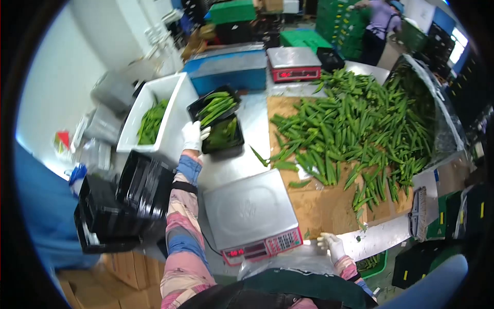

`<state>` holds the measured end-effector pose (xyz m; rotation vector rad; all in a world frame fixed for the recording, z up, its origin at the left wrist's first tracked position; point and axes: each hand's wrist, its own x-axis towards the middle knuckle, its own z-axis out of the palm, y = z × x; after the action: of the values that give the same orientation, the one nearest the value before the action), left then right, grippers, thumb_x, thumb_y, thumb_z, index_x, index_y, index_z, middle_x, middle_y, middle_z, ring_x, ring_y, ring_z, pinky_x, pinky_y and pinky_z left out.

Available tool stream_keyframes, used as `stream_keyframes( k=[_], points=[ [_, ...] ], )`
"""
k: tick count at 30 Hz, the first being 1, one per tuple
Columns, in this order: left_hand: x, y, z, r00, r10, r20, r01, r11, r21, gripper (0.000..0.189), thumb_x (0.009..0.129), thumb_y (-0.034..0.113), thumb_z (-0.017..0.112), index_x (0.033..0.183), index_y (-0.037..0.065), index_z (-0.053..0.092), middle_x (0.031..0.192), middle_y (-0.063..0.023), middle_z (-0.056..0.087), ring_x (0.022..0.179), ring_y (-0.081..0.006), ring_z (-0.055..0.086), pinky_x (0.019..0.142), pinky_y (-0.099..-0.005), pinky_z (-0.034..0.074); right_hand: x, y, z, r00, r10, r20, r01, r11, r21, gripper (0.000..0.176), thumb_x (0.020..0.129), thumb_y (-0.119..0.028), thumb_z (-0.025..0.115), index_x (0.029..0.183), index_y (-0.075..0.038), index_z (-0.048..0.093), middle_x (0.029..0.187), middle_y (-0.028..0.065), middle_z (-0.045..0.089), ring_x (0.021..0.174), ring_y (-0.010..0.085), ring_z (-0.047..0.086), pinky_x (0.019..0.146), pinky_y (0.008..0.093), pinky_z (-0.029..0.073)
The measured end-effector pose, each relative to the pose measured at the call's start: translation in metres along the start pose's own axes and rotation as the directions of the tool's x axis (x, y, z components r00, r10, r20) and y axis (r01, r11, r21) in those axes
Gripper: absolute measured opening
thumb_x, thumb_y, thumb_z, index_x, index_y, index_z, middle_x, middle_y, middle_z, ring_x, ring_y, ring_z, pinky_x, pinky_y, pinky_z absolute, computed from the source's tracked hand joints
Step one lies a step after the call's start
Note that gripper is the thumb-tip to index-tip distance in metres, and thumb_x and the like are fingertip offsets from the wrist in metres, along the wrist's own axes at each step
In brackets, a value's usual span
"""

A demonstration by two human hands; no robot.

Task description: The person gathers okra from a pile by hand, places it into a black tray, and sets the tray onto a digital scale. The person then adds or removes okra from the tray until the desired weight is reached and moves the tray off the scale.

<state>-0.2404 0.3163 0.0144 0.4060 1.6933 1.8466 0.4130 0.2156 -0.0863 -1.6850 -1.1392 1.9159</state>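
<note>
My left hand (192,136), in a white glove, is at the left rim of a black tray (223,150) that holds okra. Its fingers close over the rim near the corner. Directly behind stands a second black tray (193,109) with okra laid lengthwise. My right hand (332,245), also gloved, is at the near table edge, fingers spread and holding nothing. Between my arms sits a digital scale (247,208) with a bare metal plate and red digits lit. To its right, a large heap of okra (350,123) covers a cardboard sheet (329,211).
A white bin (177,110) with okra stands at the left, beside stacked black trays (146,180). Farther back are a blue box (226,74) and another scale (293,57). A plastic-lined crate (445,118) borders the heap. Another person (380,26) stands at the far right.
</note>
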Motion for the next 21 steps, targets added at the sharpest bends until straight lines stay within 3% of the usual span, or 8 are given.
stream_keyframes(
  k=[5, 8, 10, 12, 13, 16, 20, 21],
  points=[
    [0.086, -0.021, 0.008, 0.973, 0.097, -0.212, -0.086, 0.995, 0.058, 0.021, 0.092, 0.015, 0.057, 0.107, 0.001, 0.060, 0.091, -0.0157, 0.068, 0.066, -0.0300, 0.069, 0.051, -0.0376, 0.054, 0.004, 0.006, 0.004, 0.998, 0.049, -0.047, -0.050, 0.998, -0.031, 0.031, 0.104, -0.024, 0.052, 0.122, -0.001, 0.064, 0.106, 0.0103, 0.073, 0.089, 0.0151, 0.069, 0.076, 0.0270, 0.053],
    [0.104, -0.040, -0.006, 0.919, 0.305, -0.251, -0.047, 0.716, 0.697, 0.038, 0.087, 0.030, 0.059, 0.101, -0.003, 0.068, 0.093, -0.0239, 0.069, 0.084, -0.0379, 0.066, 0.081, -0.0475, 0.051, 0.014, 0.027, 0.008, 0.998, 0.030, -0.058, -0.039, 0.986, -0.163, 0.028, 0.102, -0.021, 0.056, 0.119, 0.000, 0.064, 0.103, 0.0110, 0.073, 0.088, 0.0163, 0.069, 0.077, 0.0280, 0.054],
    [0.135, -0.066, -0.020, 0.919, 0.270, -0.286, 0.066, 0.611, 0.789, 0.037, 0.087, 0.031, 0.059, 0.104, -0.001, 0.069, 0.097, -0.0234, 0.070, 0.090, -0.0392, 0.067, 0.082, -0.0483, 0.050, 0.024, 0.037, 0.011, 0.996, 0.007, -0.085, -0.028, 0.967, -0.255, 0.026, 0.101, -0.018, 0.059, 0.117, 0.001, 0.063, 0.101, 0.0130, 0.072, 0.088, 0.0181, 0.069, 0.079, 0.0297, 0.055],
    [0.146, -0.078, -0.029, 0.932, 0.158, -0.325, 0.103, 0.747, 0.657, 0.034, 0.086, 0.028, 0.060, 0.104, 0.000, 0.069, 0.096, -0.0231, 0.070, 0.087, -0.0386, 0.067, 0.080, -0.0473, 0.051, 0.029, 0.037, 0.011, 0.992, 0.018, -0.125, -0.044, 0.976, -0.211, 0.018, 0.099, -0.015, 0.061, 0.108, 0.001, 0.063, 0.095, 0.0119, 0.072, 0.085, 0.0172, 0.068, 0.077, 0.0295, 0.054],
    [0.151, -0.089, -0.033, 0.935, 0.226, -0.272, -0.036, 0.827, 0.561, 0.029, 0.086, 0.023, 0.062, 0.104, 0.001, 0.070, 0.093, -0.0190, 0.071, 0.081, -0.0337, 0.067, 0.075, -0.0441, 0.052, 0.031, 0.038, 0.010, 0.992, 0.008, -0.128, -0.037, 0.973, -0.230, 0.017, 0.099, -0.015, 0.061, 0.106, 0.001, 0.063, 0.094, 0.0115, 0.072, 0.083, 0.0168, 0.067, 0.077, 0.0293, 0.054],
    [0.134, -0.087, -0.040, 0.911, 0.360, -0.201, -0.167, 0.768, 0.619, 0.024, 0.088, 0.021, 0.063, 0.095, 0.000, 0.071, 0.080, -0.0088, 0.067, 0.072, -0.0183, 0.058, 0.067, -0.0386, 0.049, 0.032, 0.039, 0.008, 0.992, 0.005, -0.126, -0.032, 0.976, -0.217, 0.016, 0.099, -0.016, 0.061, 0.102, -0.001, 0.062, 0.088, 0.0098, 0.071, 0.077, 0.0150, 0.066, 0.072, 0.0286, 0.053],
    [0.098, -0.066, -0.008, 0.873, 0.210, -0.439, -0.117, 0.966, 0.228, 0.060, 0.089, 0.022, 0.060, 0.137, -0.010, 0.046, 0.119, -0.0239, 0.062, 0.100, -0.0302, 0.062, 0.086, -0.0392, 0.051, 0.037, 0.042, 0.003, 0.990, 0.015, -0.137, -0.046, 0.973, -0.227, 0.015, 0.098, -0.016, 0.062, 0.099, -0.001, 0.061, 0.082, 0.0075, 0.070, 0.070, 0.0134, 0.063, 0.066, 0.0277, 0.052],
    [0.099, -0.071, -0.006, 0.774, 0.419, -0.476, -0.189, 0.869, 0.458, 0.056, 0.089, 0.024, 0.060, 0.132, -0.010, 0.050, 0.111, -0.0249, 0.065, 0.095, -0.0339, 0.063, 0.085, -0.0402, 0.050, 0.039, 0.043, 0.003, 0.990, -0.001, -0.140, -0.029, 0.976, -0.214, 0.014, 0.098, -0.016, 0.062, 0.097, -0.002, 0.061, 0.079, 0.0066, 0.069, 0.068, 0.0126, 0.062, 0.063, 0.0270, 0.051]
  ],
)
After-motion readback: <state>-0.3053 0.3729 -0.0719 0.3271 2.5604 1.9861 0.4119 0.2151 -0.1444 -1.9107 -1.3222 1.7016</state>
